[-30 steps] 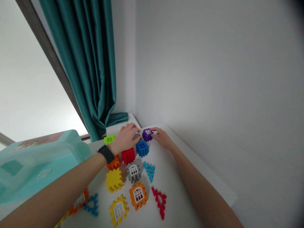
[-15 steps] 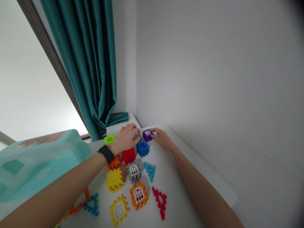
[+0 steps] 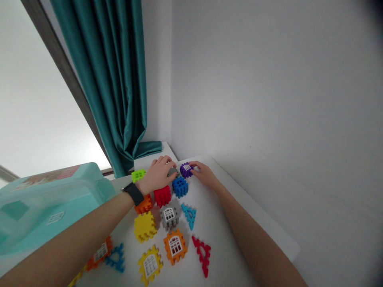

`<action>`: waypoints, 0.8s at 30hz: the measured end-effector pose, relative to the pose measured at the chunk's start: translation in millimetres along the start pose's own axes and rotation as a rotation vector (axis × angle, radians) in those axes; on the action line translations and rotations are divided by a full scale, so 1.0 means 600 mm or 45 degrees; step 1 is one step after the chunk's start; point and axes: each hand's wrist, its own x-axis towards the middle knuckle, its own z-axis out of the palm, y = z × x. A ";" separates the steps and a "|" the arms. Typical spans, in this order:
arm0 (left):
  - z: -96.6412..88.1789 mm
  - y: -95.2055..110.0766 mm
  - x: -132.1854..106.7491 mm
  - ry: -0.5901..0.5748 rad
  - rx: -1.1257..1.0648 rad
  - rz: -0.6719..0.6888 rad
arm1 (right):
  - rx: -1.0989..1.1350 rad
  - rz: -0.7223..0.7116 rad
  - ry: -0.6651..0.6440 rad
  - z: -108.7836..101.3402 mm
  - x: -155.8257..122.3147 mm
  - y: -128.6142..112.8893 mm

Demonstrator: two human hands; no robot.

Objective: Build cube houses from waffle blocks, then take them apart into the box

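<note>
A white wall [image 3: 254, 99] and a teal satin curtain [image 3: 110, 79] rise behind a white table [image 3: 221, 223], with a pale turquoise plastic box [image 3: 44, 203] at its left. The left hand [image 3: 158, 174], a black watch strap [image 3: 133, 193] on its wrist, curves over a grey plastic waffle-edged cube [image 3: 172, 172], mostly hiding it; whether it grips, I cannot tell. The right hand [image 3: 203, 175] is loosely curled, fingertips [image 3: 192, 168] against the right side of a small purple notched cube [image 3: 186, 170], which sits squat, a white window panel facing up; any grip is unclear. Just below stand a blue cube [image 3: 180, 187] and a ribbed red cube [image 3: 162, 195]. Flat notched squares and triangles, including a red triangle [image 3: 202, 255], lie nearer the person.
</note>
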 end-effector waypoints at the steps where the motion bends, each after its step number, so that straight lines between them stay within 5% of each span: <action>1: 0.000 0.000 0.000 -0.001 0.001 0.000 | 0.002 0.002 0.001 0.000 0.000 0.000; 24: -0.011 0.000 0.002 -0.011 -0.031 -0.026 | 0.008 -0.046 0.043 0.011 -0.002 0.015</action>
